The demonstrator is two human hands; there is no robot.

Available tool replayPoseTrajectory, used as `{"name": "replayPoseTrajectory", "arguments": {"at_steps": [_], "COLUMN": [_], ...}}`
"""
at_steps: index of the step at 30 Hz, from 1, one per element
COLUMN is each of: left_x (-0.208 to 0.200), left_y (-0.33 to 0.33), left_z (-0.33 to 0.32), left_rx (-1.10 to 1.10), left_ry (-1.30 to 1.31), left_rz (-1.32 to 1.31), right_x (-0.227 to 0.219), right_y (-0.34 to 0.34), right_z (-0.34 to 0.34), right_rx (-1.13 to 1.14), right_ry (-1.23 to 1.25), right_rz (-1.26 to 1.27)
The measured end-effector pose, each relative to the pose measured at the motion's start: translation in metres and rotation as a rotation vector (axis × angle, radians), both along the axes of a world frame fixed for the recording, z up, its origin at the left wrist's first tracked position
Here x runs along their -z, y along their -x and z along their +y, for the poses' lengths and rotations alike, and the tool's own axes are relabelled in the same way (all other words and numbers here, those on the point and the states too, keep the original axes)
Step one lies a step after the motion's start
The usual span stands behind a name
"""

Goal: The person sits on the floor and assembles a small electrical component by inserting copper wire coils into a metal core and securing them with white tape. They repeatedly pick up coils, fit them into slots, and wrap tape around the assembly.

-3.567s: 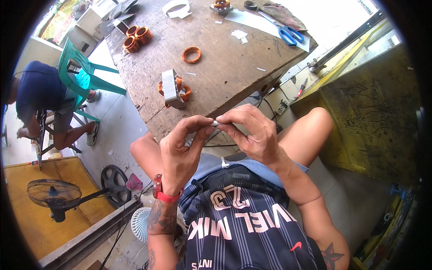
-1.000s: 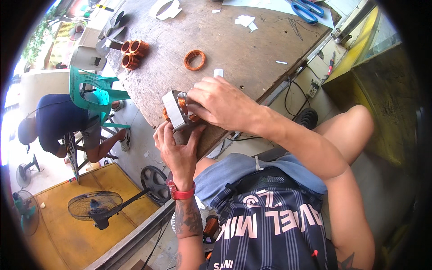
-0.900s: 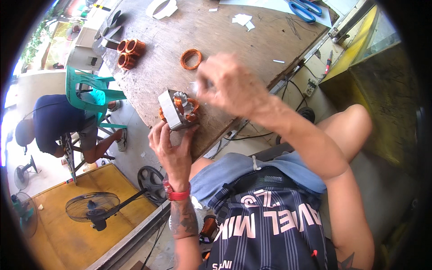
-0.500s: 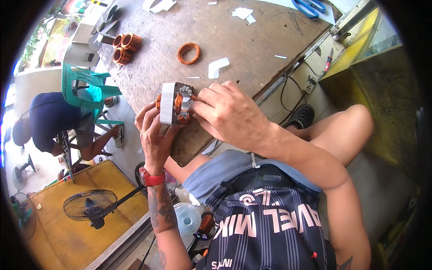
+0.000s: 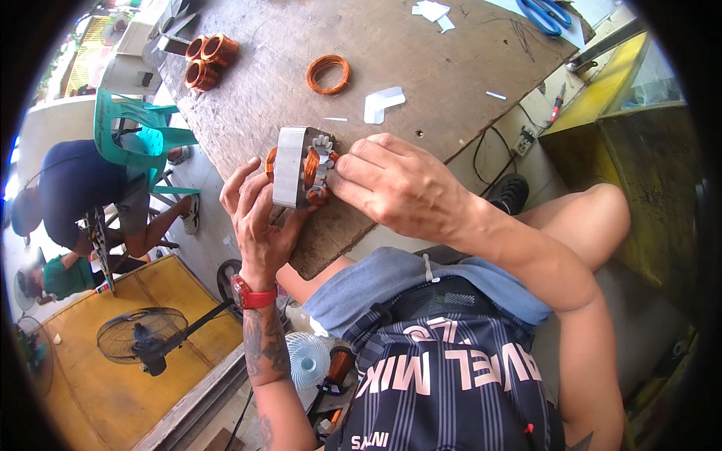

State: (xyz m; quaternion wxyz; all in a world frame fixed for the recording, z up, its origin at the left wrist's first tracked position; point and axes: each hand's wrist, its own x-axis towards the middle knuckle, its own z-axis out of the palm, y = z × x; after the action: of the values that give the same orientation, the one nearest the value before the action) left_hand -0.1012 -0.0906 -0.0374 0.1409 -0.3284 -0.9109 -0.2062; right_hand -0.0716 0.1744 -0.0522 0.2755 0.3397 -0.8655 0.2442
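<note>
Stator (image 5: 289, 167) is gripped by curled left hand (image 5: 260, 229); right hand (image 5: 400, 185), fingers bunched — hold unclear — is returned to stator's right side, work apparently resumed.

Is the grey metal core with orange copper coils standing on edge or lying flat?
On edge: the core has its toothed face pointing sideways, toward the bare right hand.

A teal chair (image 5: 139, 141) stands beside a person (image 5: 83, 188) in blue, a black fan (image 5: 143, 342) against a yellow panel (image 5: 105, 391).
</note>
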Motion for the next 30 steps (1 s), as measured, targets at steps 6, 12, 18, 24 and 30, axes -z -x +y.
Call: {"name": "replayPoseTrajectory", "arguments": {"at_steps": [6,12,18,24,30], "left_x": [0.0,-0.003,-0.011,-0.008,-0.006], "left_y": [0.003,0.008,0.021,0.016,0.013], "left_z": [-0.002,0.002,-0.004,-0.004,-0.002], "left_rx": [0.02,0.064,0.148,0.139,0.123], "left_ry": [-0.015,-0.075,0.08,0.087,0.059], "left_rz": [0.011,-0.033,-0.093,-0.101,-0.08], "right_x": [0.003,-0.001,-0.002,-0.006,-0.009], "right_y": [-0.003,-0.006,0.006,0.002,-0.025], "right_z": [0.002,0.004,0.008,0.004,0.002], "right_rx": [-0.024,-0.069,-0.035,-0.032,0.169], "right_ry": [0.003,-0.046,0.146,-0.038,0.353], "right_rz": [0.044,0.038,-0.269,-0.159,-0.331]}}
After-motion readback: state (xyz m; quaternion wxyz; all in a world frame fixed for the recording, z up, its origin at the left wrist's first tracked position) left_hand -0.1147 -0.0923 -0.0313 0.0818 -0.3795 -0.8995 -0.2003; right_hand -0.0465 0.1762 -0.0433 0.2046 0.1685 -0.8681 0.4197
